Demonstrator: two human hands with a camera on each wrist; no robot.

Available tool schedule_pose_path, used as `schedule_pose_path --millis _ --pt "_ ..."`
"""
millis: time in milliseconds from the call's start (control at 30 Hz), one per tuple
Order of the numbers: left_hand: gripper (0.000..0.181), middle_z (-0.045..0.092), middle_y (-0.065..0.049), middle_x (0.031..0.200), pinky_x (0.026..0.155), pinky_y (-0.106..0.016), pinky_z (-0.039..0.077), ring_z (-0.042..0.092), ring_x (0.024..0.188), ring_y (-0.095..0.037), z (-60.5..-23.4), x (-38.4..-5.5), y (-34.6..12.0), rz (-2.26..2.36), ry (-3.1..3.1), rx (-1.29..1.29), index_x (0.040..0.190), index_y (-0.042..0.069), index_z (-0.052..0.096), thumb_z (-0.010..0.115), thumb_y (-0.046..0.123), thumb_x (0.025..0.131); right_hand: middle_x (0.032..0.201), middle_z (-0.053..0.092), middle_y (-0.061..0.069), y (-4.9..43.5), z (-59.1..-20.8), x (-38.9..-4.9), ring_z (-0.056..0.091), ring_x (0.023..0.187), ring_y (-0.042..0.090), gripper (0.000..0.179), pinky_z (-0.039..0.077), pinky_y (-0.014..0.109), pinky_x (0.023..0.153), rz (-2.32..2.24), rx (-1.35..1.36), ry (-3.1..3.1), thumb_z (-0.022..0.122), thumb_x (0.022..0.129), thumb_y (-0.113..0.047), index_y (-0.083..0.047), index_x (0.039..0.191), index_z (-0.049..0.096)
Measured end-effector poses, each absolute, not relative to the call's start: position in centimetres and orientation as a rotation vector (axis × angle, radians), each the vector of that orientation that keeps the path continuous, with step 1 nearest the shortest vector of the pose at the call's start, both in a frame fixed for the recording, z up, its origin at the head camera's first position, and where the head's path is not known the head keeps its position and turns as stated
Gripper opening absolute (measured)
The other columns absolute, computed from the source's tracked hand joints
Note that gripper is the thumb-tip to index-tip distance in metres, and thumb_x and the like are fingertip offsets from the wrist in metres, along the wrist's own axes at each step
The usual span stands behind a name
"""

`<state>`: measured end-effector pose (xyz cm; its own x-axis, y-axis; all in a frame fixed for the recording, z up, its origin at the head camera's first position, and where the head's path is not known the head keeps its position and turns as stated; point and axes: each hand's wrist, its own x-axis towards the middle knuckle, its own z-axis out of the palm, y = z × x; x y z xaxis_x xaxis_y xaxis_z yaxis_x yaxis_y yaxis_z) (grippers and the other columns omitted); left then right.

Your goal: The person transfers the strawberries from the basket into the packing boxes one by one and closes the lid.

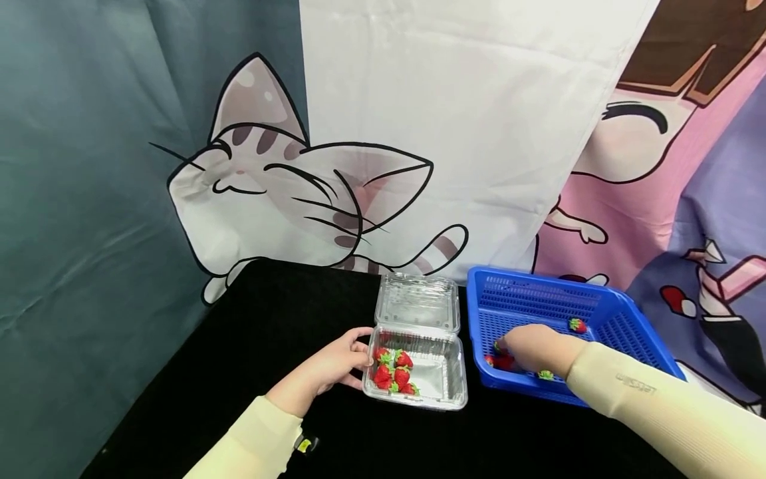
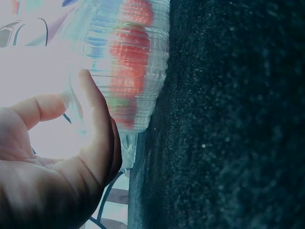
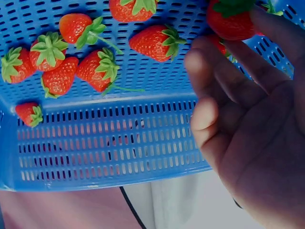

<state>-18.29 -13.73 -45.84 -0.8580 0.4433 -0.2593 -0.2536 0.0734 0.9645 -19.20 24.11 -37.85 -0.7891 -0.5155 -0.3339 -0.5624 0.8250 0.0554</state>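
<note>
My left hand (image 1: 338, 362) holds the left side of a clear plastic clamshell box (image 1: 443, 379), its lid (image 1: 417, 303) folded back. In the left wrist view, thumb and fingers bracket the box wall (image 2: 155, 102). Several red strawberries (image 1: 401, 376) lie in the left half of the box. Over to the right, my right hand (image 1: 532, 349) reaches down into a blue plastic basket (image 1: 538, 279). The right wrist view shows a strawberry (image 3: 228, 24) pinched between its thumb and fingers, partly cut off by the frame's top. Around it lie several loose strawberries (image 3: 59, 76).
The box and basket stand side by side on a black cloth-covered table (image 1: 287, 306). One strawberry (image 1: 577, 325) lies near the basket's far right side. A printed cartoon curtain (image 1: 383, 100) hangs right behind the table. A small black-and-yellow object (image 1: 306, 444) is by the left sleeve.
</note>
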Motion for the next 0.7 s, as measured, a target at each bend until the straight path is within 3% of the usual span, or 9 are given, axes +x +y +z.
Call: schedule_pose_path --millis 133,333,567,700 --pt "0.074 0.059 -0.02 0.114 0.065 -0.043 0.06 0.066 0.092 -0.027 -45.71 -18.26 -13.69 1.837 1.861 0.193 0.151 0.005 0.027 0.059 0.001 0.085 0.073 0.055 -0.002 23.88 -38.21 -19.38 0.049 0.065 0.018 0.013 0.049 0.044 0.065 0.252 -0.83 2.697 0.069 0.085 -0.004 -0.015 0.081 0.063" --pt "0.074 0.059 -0.019 0.114 0.065 -0.043 0.06 0.066 0.092 -0.026 -45.83 -18.32 -13.62 1.835 1.852 0.196 0.151 0.006 0.027 0.059 0.001 0.085 0.068 0.048 -0.004 23.74 -38.73 -19.53 0.045 0.063 0.018 0.021 0.045 0.042 0.062 0.283 -0.854 2.682 0.063 0.086 -0.001 -0.017 0.074 0.055" --pt "0.072 0.058 -0.021 0.116 0.064 -0.043 0.06 0.066 0.092 -0.027 -45.85 -18.38 -13.8 1.858 1.843 0.205 0.152 0.005 0.026 0.059 -0.001 0.087 0.069 0.048 -0.002 23.66 -38.73 -19.78 0.047 0.065 0.02 0.019 0.046 0.044 0.064 0.243 -0.821 2.664 0.062 0.088 -0.002 -0.017 0.078 0.055" --pt "0.073 0.058 -0.021 0.115 0.064 -0.043 0.06 0.067 0.092 -0.027 -45.86 -18.41 -13.77 1.845 1.854 0.204 0.151 0.005 0.027 0.059 0.0 0.086 0.074 0.053 0.001 23.61 -38.68 -19.8 0.051 0.07 0.022 0.016 0.048 0.049 0.07 0.227 -0.754 2.642 0.058 0.096 -0.008 -0.016 0.081 0.058"
